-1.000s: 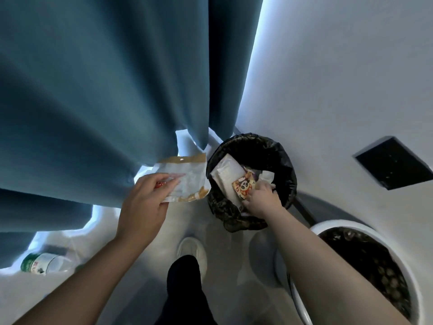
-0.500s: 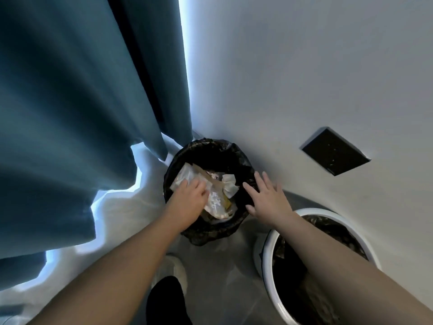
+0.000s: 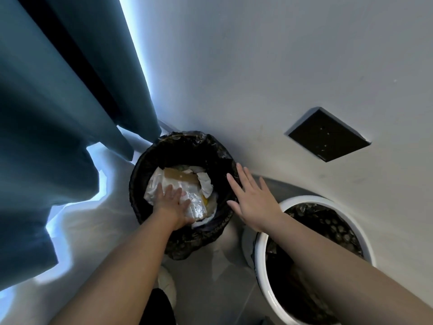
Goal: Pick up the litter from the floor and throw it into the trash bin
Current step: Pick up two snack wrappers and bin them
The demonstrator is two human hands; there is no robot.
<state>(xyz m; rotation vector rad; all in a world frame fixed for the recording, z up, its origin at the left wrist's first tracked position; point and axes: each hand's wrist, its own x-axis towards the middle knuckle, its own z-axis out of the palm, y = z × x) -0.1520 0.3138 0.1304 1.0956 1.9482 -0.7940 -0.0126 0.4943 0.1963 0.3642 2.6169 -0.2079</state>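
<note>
Pale grey wall [image 3: 257, 66] and a teal curtain [image 3: 58, 113] close off the corner where we stand, and the trash bin [image 3: 137, 184], lined with a black bag, sits on the floor [image 3: 210, 277] just where they meet. We judge the throwing step nearly done: the litter [image 3: 194, 202] already lies inside the bin, below its rim. Our left hand [image 3: 172, 202] rests on top of it with fingers straight and flat, gripping nothing, apparently pressing it down. Our right hand [image 3: 253, 202] is wide as well, fingers spread and empty, over the bin's right edge; whether it touches the bag we cannot tell. What is left, as far as we can see, is to draw both hands out. Whether more litter waits on the floor we cannot say, since only a narrow strip of it shows between the bin, a white pot [image 3: 262, 254] and our shoe [image 3: 167, 287]. The litter itself is a crinkled, glossy, whitish plastic wrapper with a brown cardboard strip [image 3: 180, 177] along its far edge. It lies over crumpled white paper [image 3: 206, 184] and a glimpse of something yellow. It looks light and springy, likely to puff back up once released.
</note>
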